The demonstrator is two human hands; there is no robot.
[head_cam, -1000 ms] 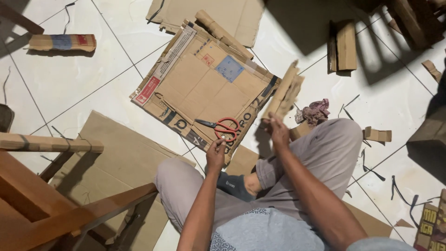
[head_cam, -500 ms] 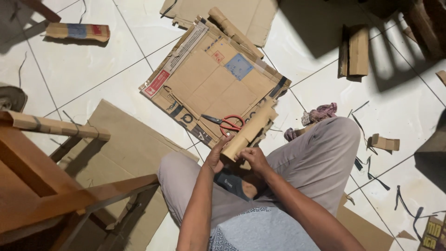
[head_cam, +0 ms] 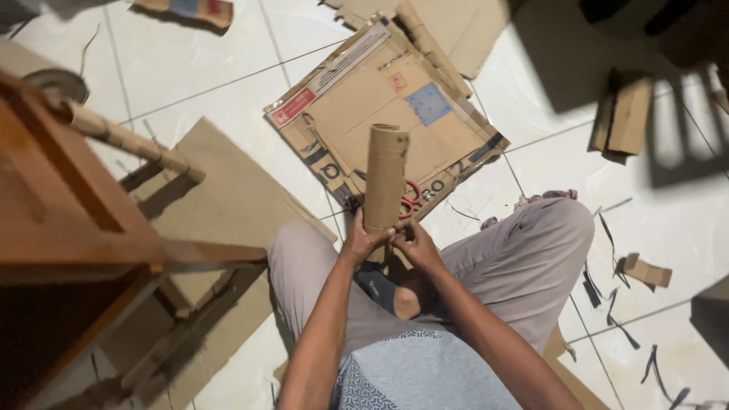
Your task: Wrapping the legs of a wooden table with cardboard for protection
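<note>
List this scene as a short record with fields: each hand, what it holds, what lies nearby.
left hand: left hand grips the lower end of the rolled cardboard tube
right hand: right hand grips the same end from the other side
tube: roughly upright
scissors: red-handled scissors behind the tube, partly hidden, on the flattened cardboard box
floor: white tiled floor, cardboard scraps
left side: wooden furniture

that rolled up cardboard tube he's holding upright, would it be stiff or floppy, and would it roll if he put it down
The cardboard roll stands straight above both hands without sagging, so it is probably fairly stiff. It looks hollow at the top, so likely light. Being round, it may roll if laid on the smooth tiled floor.
</note>
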